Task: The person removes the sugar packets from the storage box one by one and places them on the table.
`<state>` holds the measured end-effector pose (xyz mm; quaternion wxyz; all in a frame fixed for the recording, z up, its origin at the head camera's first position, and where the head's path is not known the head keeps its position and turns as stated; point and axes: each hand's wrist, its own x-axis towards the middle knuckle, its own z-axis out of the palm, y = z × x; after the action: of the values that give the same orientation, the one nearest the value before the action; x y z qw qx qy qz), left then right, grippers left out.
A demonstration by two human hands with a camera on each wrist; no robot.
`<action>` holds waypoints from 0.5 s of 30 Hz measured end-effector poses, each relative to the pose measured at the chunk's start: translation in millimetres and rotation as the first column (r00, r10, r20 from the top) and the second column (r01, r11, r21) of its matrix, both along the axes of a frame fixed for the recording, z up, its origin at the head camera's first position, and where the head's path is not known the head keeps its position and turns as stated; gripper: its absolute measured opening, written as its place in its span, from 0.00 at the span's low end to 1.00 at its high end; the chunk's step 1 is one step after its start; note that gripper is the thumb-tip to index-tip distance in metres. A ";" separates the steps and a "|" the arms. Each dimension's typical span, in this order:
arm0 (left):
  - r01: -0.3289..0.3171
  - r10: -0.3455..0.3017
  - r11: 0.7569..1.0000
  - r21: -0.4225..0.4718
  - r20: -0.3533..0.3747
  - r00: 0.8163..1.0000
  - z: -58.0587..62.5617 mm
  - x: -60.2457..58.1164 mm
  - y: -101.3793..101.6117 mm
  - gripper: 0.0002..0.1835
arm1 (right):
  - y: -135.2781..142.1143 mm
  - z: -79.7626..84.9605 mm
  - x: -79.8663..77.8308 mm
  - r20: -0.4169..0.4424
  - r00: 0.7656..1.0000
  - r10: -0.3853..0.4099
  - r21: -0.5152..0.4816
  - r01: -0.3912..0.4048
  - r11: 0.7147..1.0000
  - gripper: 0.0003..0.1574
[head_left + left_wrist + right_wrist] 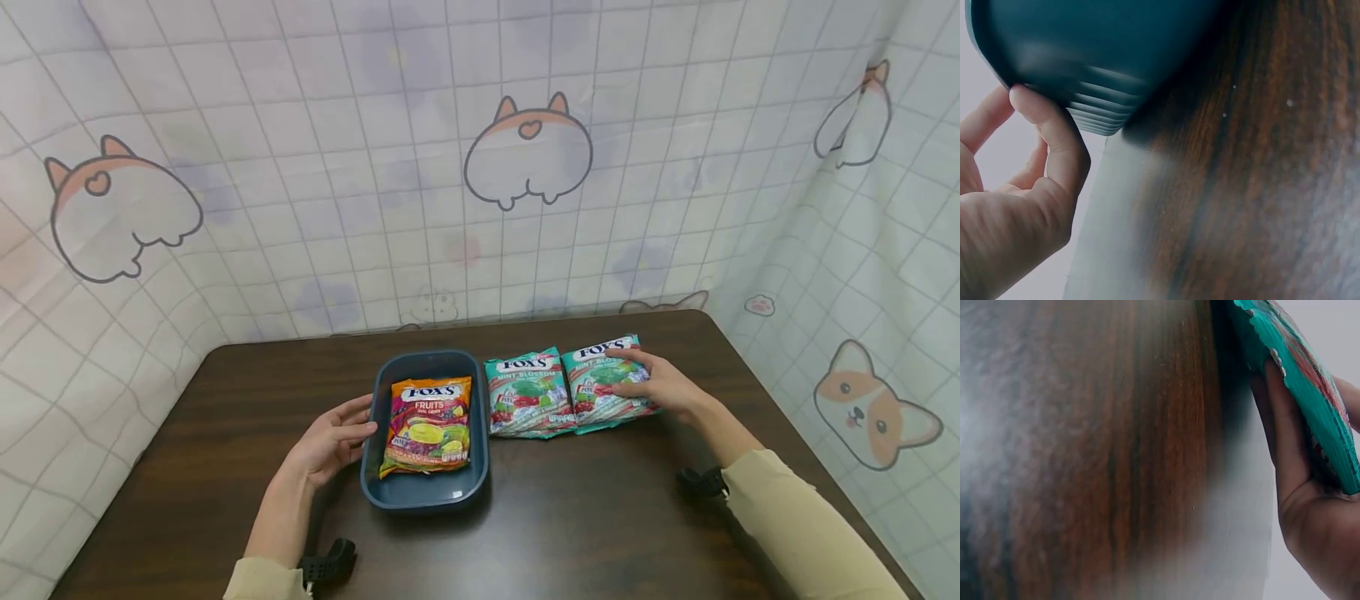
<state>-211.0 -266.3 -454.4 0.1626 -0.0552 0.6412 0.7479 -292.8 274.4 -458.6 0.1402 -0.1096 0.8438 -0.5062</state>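
A dark blue tray (425,506) stands on the table, with an orange bag of Fox's fruits candy (427,427) lying in it. My left hand (330,442) is at the tray's left side, its thumb and fingertips touching the outer edge; the left wrist view shows the thumb (1044,112) against it. To the tray's right lie two teal bags of Fox's mint candy. The nearer mint bag (528,396) sits beside the tray. My right hand (660,383) grips the farther mint bag (600,392) at its right side, the bag between thumb and fingers in the right wrist view.
The dark brown wooden table (570,517) reaches toward me. Behind and at both sides hangs a white checked cloth (420,208) with corgi drawings. Black straps with cameras (330,562) are worn on both wrists.
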 end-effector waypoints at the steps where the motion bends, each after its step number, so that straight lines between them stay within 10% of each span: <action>1: -0.001 0.001 1.000 0.000 0.003 1.000 -0.5 0.3 -0.4 0.36 | -1.9 -0.5 -0.4 0.003 1.000 -0.002 0.005 0.002 1.000 0.46; 15: -0.005 0.005 1.000 -0.006 0.001 1.000 -1.0 2.1 0.5 0.35 | -13.9 -6.2 -7.8 0.012 1.000 -0.020 0.032 0.020 0.999 0.45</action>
<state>-208.8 -265.8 -455.4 0.1610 -0.0576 0.6430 0.7465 -300.6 260.5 -464.8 0.1419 -0.0958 0.8519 -0.4949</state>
